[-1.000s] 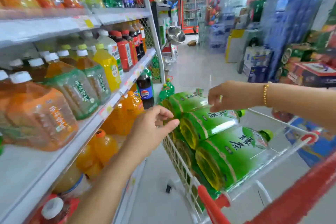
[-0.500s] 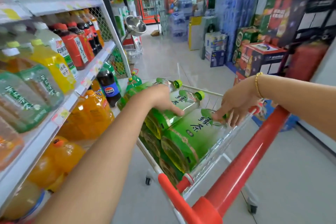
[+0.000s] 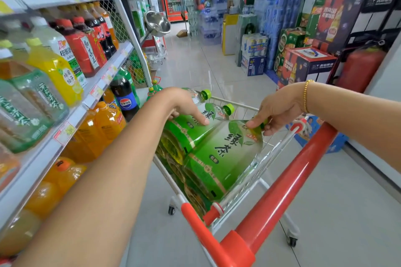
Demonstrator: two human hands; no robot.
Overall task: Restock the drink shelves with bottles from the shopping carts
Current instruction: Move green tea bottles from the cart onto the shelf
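Green-labelled clear plastic tea bottles [image 3: 219,154] lay stacked on their sides in the white wire shopping cart [image 3: 256,180], probably to fit the basket. The right hand [image 3: 275,110] pinched the nearest bottle's neck; the left hand [image 3: 184,108] rested flat, fingers spread, on the adjacent bottle [image 3: 184,128].

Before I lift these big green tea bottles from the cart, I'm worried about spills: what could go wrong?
The right hand holds the nearest green-labelled tea bottle only at its neck, so it might slip. The left hand rests flat on the neighbouring tea bottle. The stacked bottles could roll in the white wire cart.
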